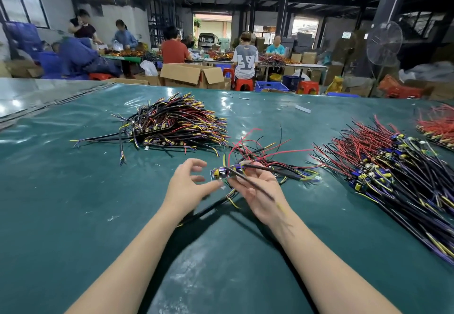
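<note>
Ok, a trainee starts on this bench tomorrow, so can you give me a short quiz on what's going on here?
1. True or false: the right hand holds a wired circuit board above the table.
2. The left hand is: A) gripping a wire; B) open, fingers spread, close to the board; C) lying flat on the table.
3. Fill in: the big pile of red and black wires lies on the person's ____ side.

Key: 1 true; 2 B; 3 right.
</note>
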{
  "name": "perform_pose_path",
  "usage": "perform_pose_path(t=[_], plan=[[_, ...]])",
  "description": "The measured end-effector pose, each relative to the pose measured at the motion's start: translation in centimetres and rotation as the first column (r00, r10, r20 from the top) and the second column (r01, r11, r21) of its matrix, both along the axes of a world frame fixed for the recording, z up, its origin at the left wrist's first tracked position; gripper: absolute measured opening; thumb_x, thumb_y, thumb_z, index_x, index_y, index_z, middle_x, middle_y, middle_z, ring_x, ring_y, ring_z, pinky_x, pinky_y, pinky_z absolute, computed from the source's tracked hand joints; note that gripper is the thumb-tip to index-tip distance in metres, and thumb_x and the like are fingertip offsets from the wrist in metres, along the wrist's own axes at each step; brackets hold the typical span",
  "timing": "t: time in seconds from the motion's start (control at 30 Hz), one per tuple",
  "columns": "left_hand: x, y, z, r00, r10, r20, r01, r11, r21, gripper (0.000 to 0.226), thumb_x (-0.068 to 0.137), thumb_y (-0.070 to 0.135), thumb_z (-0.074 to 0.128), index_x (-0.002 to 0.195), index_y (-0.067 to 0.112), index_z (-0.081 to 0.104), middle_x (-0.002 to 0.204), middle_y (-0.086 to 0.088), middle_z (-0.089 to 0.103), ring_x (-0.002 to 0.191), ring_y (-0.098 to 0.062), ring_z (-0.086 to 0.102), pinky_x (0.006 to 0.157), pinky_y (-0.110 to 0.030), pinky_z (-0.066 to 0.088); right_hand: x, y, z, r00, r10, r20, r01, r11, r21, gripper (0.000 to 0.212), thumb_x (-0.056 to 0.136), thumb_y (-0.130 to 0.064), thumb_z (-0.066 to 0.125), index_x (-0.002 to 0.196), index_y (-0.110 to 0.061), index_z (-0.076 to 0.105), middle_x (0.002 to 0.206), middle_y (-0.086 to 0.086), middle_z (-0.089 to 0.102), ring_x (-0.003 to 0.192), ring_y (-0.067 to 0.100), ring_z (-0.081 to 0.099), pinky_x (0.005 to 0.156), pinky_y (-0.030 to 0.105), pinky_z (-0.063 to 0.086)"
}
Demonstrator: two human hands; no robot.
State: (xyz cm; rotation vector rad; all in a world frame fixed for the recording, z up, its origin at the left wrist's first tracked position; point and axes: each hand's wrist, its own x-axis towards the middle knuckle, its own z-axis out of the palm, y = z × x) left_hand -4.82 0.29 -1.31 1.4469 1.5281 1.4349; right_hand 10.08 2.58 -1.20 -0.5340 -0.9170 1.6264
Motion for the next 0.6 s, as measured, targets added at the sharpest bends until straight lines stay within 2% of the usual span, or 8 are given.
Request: perform_pose_path(t=[0.07,0.1,0.17,0.23,0.33,0.4,0.5,0.6], plan=[[0.1,-0.1,0.1,0.951,-0.175,0.257,0.199,0.977,-0.074,0.019,0.079,0.003,0.069,0.091,0.015,0.061,0.092,-0.006,0.061,0.073,-0.009,0.061,0.057,-0.018,0.052,0.0,0.1,0.0,0.999,-0.021,0.035,0.021,1.0,0.002,0.032,0.08,0.023,0.043,0.086,-0.007,0.055,0.064,0.003,0.067,0.06,0.015,0.068,0.064,0.026,0.056],[0.4,-0.1,0.1,0.916,-0.239,0.322,0.274,0.959,-0.069,0.016,0.081,-0.001,0.065,0.089,0.013,0.063,0.085,-0.005,0.064,0.067,-0.007,0.062,0.056,-0.018,0.053,-0.1,0.0,0.1,0.996,-0.031,0.085,0.03,0.999,0.012,0.031,0.08,0.022,0.045,0.086,-0.007,0.056,0.062,0.002,0.067,0.058,0.014,0.067,0.062,0.025,0.056],[0.9,-0.2,0.0,0.89,-0.276,0.364,0.306,0.952,-0.028,0.014,0.082,-0.003,0.062,0.085,0.01,0.064,0.072,-0.001,0.067,0.06,-0.007,0.063,0.057,-0.019,0.053,-0.3,-0.1,0.1,0.986,-0.034,0.163,0.03,0.999,0.03,0.026,0.081,0.018,0.049,0.086,-0.007,0.056,0.06,0.0,0.067,0.055,0.013,0.066,0.059,0.024,0.057],[1.0,-0.1,-0.1,0.885,-0.233,0.404,0.259,0.966,-0.009,0.013,0.082,-0.004,0.061,0.081,0.009,0.064,0.062,0.0,0.066,0.055,-0.008,0.061,0.056,-0.019,0.054,-0.3,-0.1,0.1,0.978,-0.03,0.208,0.022,0.999,0.039,0.022,0.083,0.014,0.051,0.084,-0.007,0.055,0.058,-0.001,0.067,0.051,0.01,0.064,0.055,0.023,0.056],[0.8,-0.1,-0.1,0.883,-0.203,0.423,0.242,0.97,-0.039,0.014,0.081,-0.005,0.063,0.08,0.009,0.065,0.057,0.003,0.065,0.053,-0.004,0.061,0.052,-0.016,0.052,-0.3,-0.1,0.0,0.962,-0.065,0.267,0.053,0.997,0.053,0.023,0.082,0.011,0.055,0.079,-0.011,0.052,0.052,-0.004,0.063,0.044,0.005,0.058,0.047,0.019,0.052],[0.8,-0.1,-0.1,0.881,-0.207,0.425,0.254,0.966,-0.057,0.017,0.079,-0.005,0.064,0.081,0.011,0.065,0.058,0.006,0.066,0.055,-0.004,0.062,0.049,-0.016,0.05,-0.4,-0.2,-0.1,0.97,-0.059,0.236,0.049,0.998,0.049,0.024,0.082,0.011,0.055,0.079,-0.012,0.051,0.052,-0.004,0.063,0.044,0.005,0.058,0.046,0.019,0.052],[0.7,-0.1,0.2,0.827,-0.212,0.521,0.274,0.961,-0.043,0.022,0.08,-0.01,0.06,0.084,0.012,0.062,0.058,0.004,0.067,0.053,-0.005,0.064,0.05,-0.015,0.05,-0.3,-0.4,0.0,0.996,0.019,0.083,-0.018,1.0,-0.004,0.022,0.083,0.012,0.05,0.081,-0.01,0.053,0.055,0.003,0.066,0.045,0.011,0.063,0.049,0.021,0.054],[0.6,-0.1,0.4,0.791,-0.234,0.566,0.317,0.947,-0.052,0.023,0.081,-0.013,0.056,0.089,0.008,0.06,0.06,0.001,0.069,0.053,-0.006,0.065,0.051,-0.015,0.052,0.1,-0.5,0.1,0.996,0.08,0.025,-0.079,0.997,-0.025,0.018,0.081,0.01,0.05,0.082,-0.007,0.055,0.059,0.006,0.068,0.048,0.014,0.065,0.05,0.022,0.055]])
